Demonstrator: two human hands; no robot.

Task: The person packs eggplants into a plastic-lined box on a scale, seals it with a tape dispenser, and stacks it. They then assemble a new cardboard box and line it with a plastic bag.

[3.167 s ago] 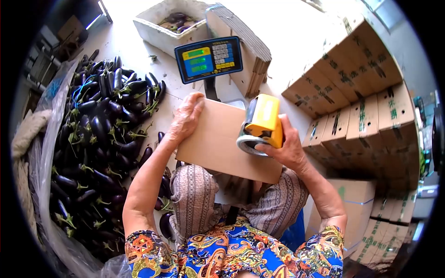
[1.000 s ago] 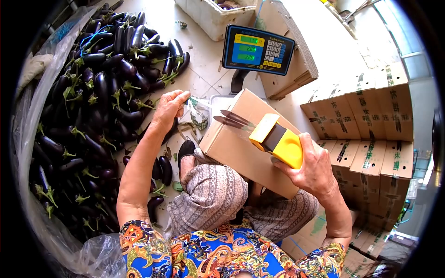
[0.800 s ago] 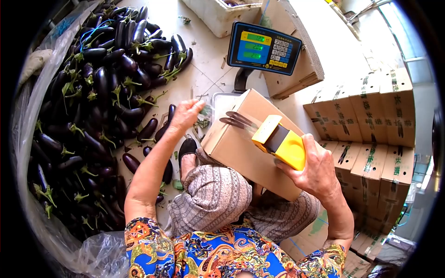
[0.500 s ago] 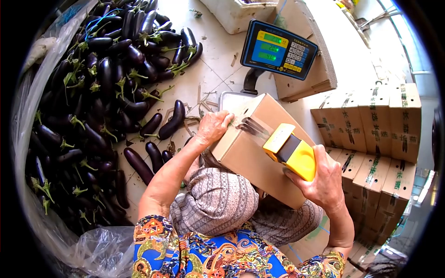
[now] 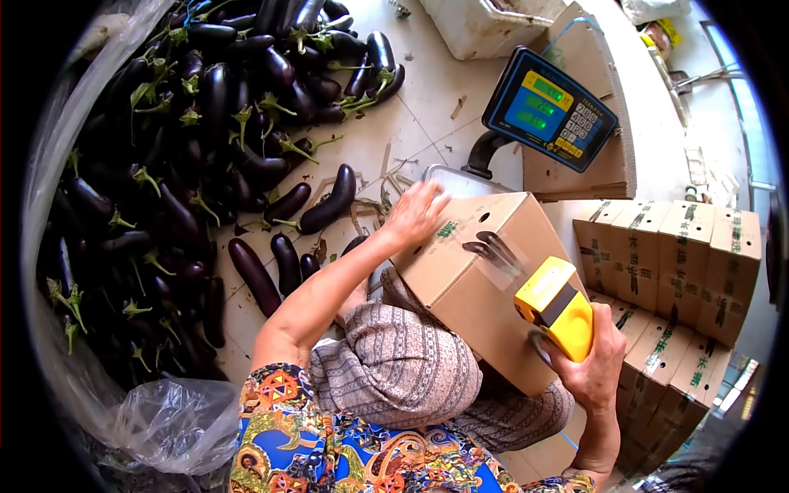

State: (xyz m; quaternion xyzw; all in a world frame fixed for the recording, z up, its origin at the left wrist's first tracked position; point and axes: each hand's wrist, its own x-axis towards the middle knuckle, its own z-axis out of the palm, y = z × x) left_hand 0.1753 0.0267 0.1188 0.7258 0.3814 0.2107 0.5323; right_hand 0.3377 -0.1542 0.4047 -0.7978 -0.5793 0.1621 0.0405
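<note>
A cardboard box (image 5: 485,316) rests tilted against my knees, with a clear tape strip over its printed eggplant picture. My left hand (image 5: 417,215) is on the box's far left edge, fingers bent over it; the fingertips are blurred. In my right hand (image 5: 596,357) is a yellow tape dispenser (image 5: 571,324), its front end against the box's upper side. Behind the box stands a scale with a lit display (image 5: 549,107); part of its metal platform (image 5: 468,181) shows past the box.
A large heap of eggplants (image 5: 222,123) lies on the left beside clear plastic sheeting (image 5: 177,419). Several loose eggplants (image 5: 329,201) lie nearer the box. Stacked printed cartons (image 5: 666,255) stand on the right. At the back are a white foam crate (image 5: 481,29) and an open carton (image 5: 588,172).
The box has turned so that its end panel with a hole shows more. My left hand has shifted along its edge. The tape dispenser stays against the box. The whole view has shifted.
</note>
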